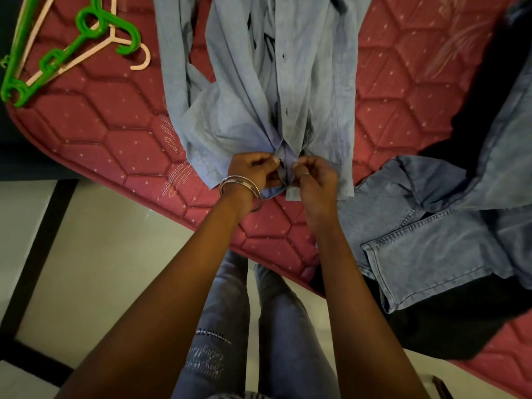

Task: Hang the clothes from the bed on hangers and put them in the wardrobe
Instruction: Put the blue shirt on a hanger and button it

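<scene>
A light blue button-up shirt point(259, 82) lies lengthwise on the red quilted mattress point(115, 133), its hem toward me. My left hand point(253, 171), with bangles on the wrist, and my right hand point(313, 177) both pinch the shirt's front placket near the hem, close together at a button. A green hanger point(72, 50) and a pink hanger point(115, 38) lie crossed at the mattress's far left corner. Blue jeans point(426, 243) are spread on the mattress to the right.
A black garment point(449, 326) lies under and beside the jeans near the mattress edge. Pale tiled floor point(95, 269) with dark strips lies to the left. My legs in grey jeans stand against the bed's edge.
</scene>
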